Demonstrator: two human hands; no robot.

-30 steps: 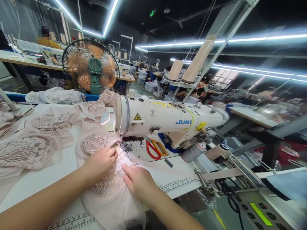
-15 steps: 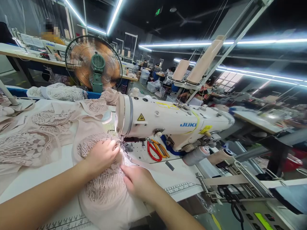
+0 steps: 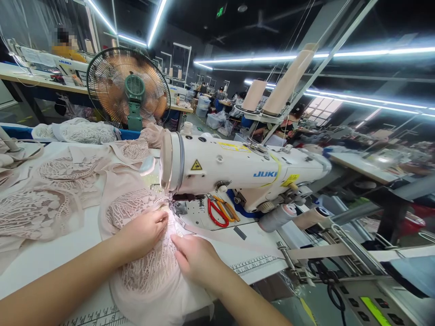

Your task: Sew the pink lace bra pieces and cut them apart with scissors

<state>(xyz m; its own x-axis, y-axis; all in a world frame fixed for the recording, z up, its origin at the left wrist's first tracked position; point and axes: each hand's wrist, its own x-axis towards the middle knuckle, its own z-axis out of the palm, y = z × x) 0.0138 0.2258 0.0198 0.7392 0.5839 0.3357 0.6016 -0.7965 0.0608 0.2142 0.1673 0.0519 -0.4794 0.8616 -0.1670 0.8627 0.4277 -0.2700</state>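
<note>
- Left hand [image 3: 144, 232] pressed flat on the pink lace fabric [image 3: 146, 267], fingers curled, near the sewing machine [image 3: 238, 172].
- Right hand [image 3: 195, 258] just right of it, flat on the same fabric.

Your head camera looks forward and down, close over your left hand [image 3: 142, 231] and right hand [image 3: 195, 258], sewing machine [image 3: 238, 170] just ahead, workshop far behind.

left hand [image 3: 144, 232]: palm down, fingers curled, forearm stretched forward
right hand [image 3: 196, 259]: palm down, fingers flat, close beside left
</note>
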